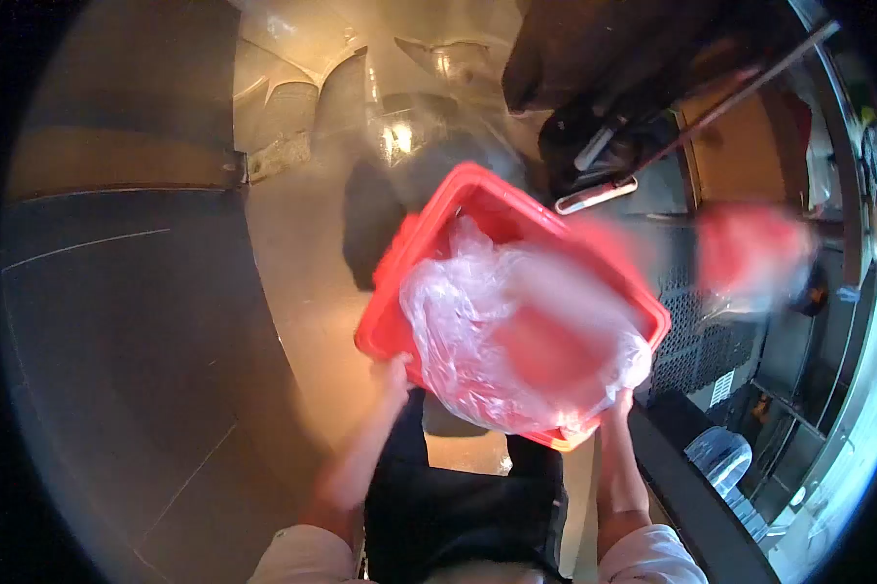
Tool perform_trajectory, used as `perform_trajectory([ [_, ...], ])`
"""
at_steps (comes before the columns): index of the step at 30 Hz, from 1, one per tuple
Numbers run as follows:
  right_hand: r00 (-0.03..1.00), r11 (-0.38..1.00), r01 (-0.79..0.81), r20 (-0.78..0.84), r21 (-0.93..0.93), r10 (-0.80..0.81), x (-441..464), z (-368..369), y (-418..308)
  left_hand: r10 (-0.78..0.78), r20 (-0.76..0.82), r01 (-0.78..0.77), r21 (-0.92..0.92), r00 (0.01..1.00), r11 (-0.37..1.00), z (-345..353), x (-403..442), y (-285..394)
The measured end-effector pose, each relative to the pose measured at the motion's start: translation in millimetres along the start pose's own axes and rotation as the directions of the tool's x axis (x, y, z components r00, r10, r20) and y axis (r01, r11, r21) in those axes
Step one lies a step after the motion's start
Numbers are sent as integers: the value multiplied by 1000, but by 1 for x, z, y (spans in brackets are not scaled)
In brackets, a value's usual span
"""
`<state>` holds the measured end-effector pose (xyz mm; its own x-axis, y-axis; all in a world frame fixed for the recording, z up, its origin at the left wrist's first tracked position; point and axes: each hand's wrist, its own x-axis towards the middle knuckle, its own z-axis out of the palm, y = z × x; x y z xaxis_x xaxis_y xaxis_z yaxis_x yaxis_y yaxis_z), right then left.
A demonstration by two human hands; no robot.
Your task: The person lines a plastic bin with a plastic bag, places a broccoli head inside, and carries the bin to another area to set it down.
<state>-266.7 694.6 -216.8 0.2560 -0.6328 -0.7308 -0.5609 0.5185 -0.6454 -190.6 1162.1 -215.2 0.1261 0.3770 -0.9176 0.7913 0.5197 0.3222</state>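
Observation:
I hold a red plastic bin (385,302) tilted in front of me, above the floor. Crumpled clear plastic bagging (458,321) lies inside it and hangs over the near rim. My left hand (393,376) is closed on the bin's near left edge. At the near right corner my right hand (623,401) grips the bin, its fingers partly hidden by the plastic. A blurred patch inside the bin hides its contents from clear view.
A dark panel or counter (137,360) runs along the left. Dark clothing (613,58), apparently a person's, is at the upper right beside a long-handled tool (740,92). A blurred red object (754,248) is near the black perforated mat (686,341). Shelving (798,389) stands right.

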Motion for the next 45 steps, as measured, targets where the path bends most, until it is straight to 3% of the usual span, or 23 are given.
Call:
perform_trajectory([
  [3,989,974,-61,146,218,29,-40,85,36,204,86,-201,-36,975,979,-11,84,83],
  [4,959,944,-163,270,286,83,-57,115,45,343,22,-343,0,939,939,-10,71,129],
  [5,912,901,-277,388,335,136,-81,155,49,418,40,-405,-182,908,896,-6,26,188],
  [9,853,910,-391,426,141,300,-187,295,34,606,263,-519,-334,751,787,-22,43,206],
  [11,816,898,-439,435,37,381,-231,354,25,613,317,-682,195,724,704,-10,72,151],
  [13,763,953,-279,574,-120,296,-235,385,34,618,197,-647,308,761,698,-1,52,148],
  [14,683,979,-78,705,-190,191,-210,386,54,725,80,-679,434,684,592,1,39,175],
  [17,646,971,40,747,-237,156,-154,397,76,518,144,-532,359,843,767,-6,63,266],
  [19,800,967,-255,563,7,207,-212,459,10,637,139,-618,463,758,635,-2,84,296],
  [21,932,967,135,303,218,-199,-255,514,-33,695,148,-655,516,704,553,-1,101,323],
  [22,920,921,323,155,215,-359,-254,535,-41,690,156,-651,525,706,548,-3,102,334],
  [24,822,822,569,-8,7,-569,-197,559,-31,691,162,-651,536,704,537,0,102,343],
  [26,914,911,403,18,89,-406,-187,577,-27,691,179,-650,563,700,511,-3,111,348],
  [28,977,967,207,18,148,-212,-210,575,-35,614,179,-581,597,769,553,-8,100,370],
  [29,962,963,241,103,120,-253,-218,575,-39,581,189,-559,609,791,563,0,97,382],
  [30,938,955,279,184,99,-293,-226,577,-42,711,180,-659,574,680,485,3,114,380],
  [32,922,967,181,311,182,-231,-146,567,-10,739,120,-632,618,663,467,13,120,401],
  [33,895,940,79,391,333,-214,-174,586,-28,771,98,-651,607,630,455,15,124,415],
  [35,956,970,152,222,190,-193,-162,616,-20,798,45,-639,627,601,446,23,130,444],
  [37,887,991,46,450,127,-99,-165,620,-46,811,15,-625,646,584,438,40,128,464],
  [38,894,988,135,422,70,-152,-180,641,-66,804,12,-605,665,594,437,45,129,482],
  [41,826,986,151,538,73,-166,-145,683,-76,827,-5,-619,660,563,425,62,143,527],
  [45,761,958,79,605,276,-237,-153,737,-122,846,-44,-588,700,531,405,81,160,569],
])
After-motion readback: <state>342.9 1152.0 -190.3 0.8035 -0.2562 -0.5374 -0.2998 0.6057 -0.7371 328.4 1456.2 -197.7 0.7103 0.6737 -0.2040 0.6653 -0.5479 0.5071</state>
